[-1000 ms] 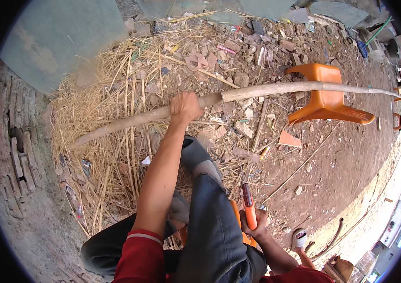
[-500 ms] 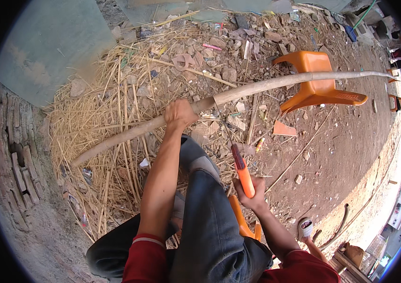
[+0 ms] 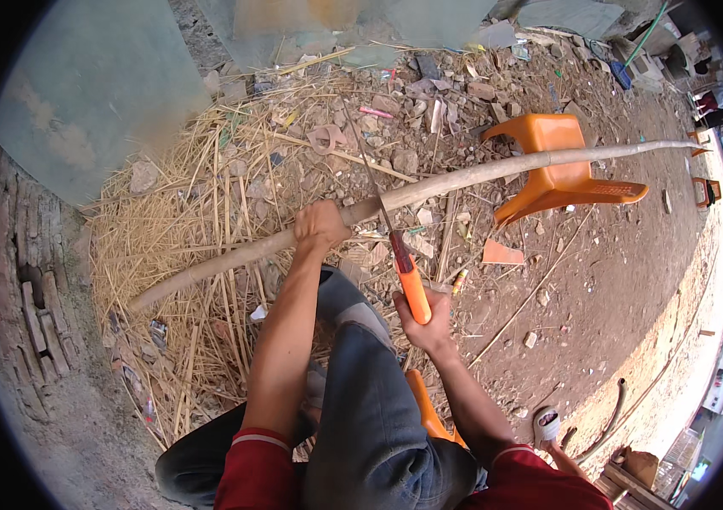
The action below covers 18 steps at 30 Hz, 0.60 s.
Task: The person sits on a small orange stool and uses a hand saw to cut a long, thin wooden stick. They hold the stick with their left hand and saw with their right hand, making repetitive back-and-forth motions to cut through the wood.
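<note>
My left hand (image 3: pixel 320 226) grips a long pale wooden pole (image 3: pixel 480 174) near its middle; the pole runs from the straw at the lower left up to the far right. My right hand (image 3: pixel 426 325) holds a handsaw by its orange handle (image 3: pixel 413 291). Its thin blade (image 3: pixel 370 174) points up and away, crossing the pole just right of my left hand. My knee in blue jeans (image 3: pixel 360 327) is raised under the pole. I sit on an orange stool (image 3: pixel 429 414).
Dry straw (image 3: pixel 183 229) covers the ground on the left. An orange plastic stool (image 3: pixel 558 166) lies tipped behind the pole. Rubble and scraps (image 3: pixel 429 102) litter the dirt. A brick edge (image 3: pixel 25 289) borders the left, and a grey-blue wall (image 3: pixel 89 93) stands behind.
My right hand has lifted the saw from beside my leg up to the pole. The blade now crosses it. My left hand has kept its grip on the pole.
</note>
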Each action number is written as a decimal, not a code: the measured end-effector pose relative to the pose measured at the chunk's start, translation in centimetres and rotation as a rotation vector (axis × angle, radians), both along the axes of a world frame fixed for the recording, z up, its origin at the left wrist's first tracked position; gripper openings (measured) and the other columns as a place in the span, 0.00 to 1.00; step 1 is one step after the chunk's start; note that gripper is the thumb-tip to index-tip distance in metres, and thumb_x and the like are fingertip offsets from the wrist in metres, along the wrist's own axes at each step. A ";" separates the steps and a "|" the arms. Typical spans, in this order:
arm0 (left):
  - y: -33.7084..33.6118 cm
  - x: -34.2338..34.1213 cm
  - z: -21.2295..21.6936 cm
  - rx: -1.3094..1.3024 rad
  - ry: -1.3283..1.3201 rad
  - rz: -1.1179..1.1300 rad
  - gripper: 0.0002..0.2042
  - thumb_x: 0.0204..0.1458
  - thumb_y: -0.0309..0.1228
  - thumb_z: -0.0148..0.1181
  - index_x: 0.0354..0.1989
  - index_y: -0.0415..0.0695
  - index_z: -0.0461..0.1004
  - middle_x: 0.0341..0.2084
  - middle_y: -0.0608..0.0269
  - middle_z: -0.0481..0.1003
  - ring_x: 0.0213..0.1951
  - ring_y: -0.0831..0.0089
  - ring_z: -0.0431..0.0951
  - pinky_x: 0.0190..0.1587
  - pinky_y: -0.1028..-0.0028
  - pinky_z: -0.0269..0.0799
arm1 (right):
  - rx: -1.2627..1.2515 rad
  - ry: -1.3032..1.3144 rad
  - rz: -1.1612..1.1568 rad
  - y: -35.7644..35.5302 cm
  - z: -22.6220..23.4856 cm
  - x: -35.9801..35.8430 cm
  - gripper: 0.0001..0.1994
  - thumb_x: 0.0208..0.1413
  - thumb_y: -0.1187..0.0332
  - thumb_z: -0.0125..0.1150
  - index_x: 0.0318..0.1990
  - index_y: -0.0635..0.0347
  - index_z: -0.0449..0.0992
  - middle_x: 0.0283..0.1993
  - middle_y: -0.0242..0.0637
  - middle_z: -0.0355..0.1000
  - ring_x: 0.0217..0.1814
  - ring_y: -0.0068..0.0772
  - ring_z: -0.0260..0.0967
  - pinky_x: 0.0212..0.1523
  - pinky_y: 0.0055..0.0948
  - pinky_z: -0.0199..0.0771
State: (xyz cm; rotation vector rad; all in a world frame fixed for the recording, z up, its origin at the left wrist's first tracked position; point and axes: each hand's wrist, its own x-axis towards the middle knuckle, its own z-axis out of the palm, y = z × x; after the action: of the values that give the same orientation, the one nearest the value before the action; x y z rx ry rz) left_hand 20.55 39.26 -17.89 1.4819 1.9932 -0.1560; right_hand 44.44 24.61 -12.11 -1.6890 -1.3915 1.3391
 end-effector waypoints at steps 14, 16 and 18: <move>0.7 -1.9 -0.2 0.011 0.039 0.000 0.16 0.40 0.34 0.69 0.37 0.38 0.87 0.38 0.42 0.85 0.43 0.52 0.87 0.52 0.61 0.82 | -0.052 -0.096 0.126 -4.5 2.9 2.0 0.09 0.58 0.68 0.70 0.32 0.64 0.80 0.19 0.38 0.73 0.19 0.28 0.71 0.25 0.33 0.72; 3.0 -1.3 0.0 0.036 0.010 0.018 0.16 0.40 0.34 0.69 0.37 0.38 0.87 0.38 0.41 0.85 0.43 0.51 0.87 0.52 0.61 0.82 | 0.069 -0.125 0.184 -9.3 3.7 5.3 0.05 0.57 0.71 0.68 0.37 0.64 0.83 0.21 0.37 0.75 0.24 0.29 0.77 0.28 0.32 0.76; 1.5 -0.9 -0.1 -0.012 0.009 0.016 0.17 0.40 0.34 0.69 0.37 0.38 0.86 0.39 0.42 0.85 0.44 0.51 0.87 0.52 0.61 0.82 | 0.168 -0.041 0.131 -10.4 3.3 5.2 0.04 0.57 0.73 0.68 0.34 0.65 0.82 0.20 0.31 0.72 0.22 0.21 0.71 0.26 0.28 0.71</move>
State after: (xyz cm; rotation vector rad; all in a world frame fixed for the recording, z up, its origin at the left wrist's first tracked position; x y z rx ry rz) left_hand 19.61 40.74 -18.00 1.4597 2.0074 -0.1674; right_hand 49.65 14.23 -8.81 -1.5451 -1.6149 1.2246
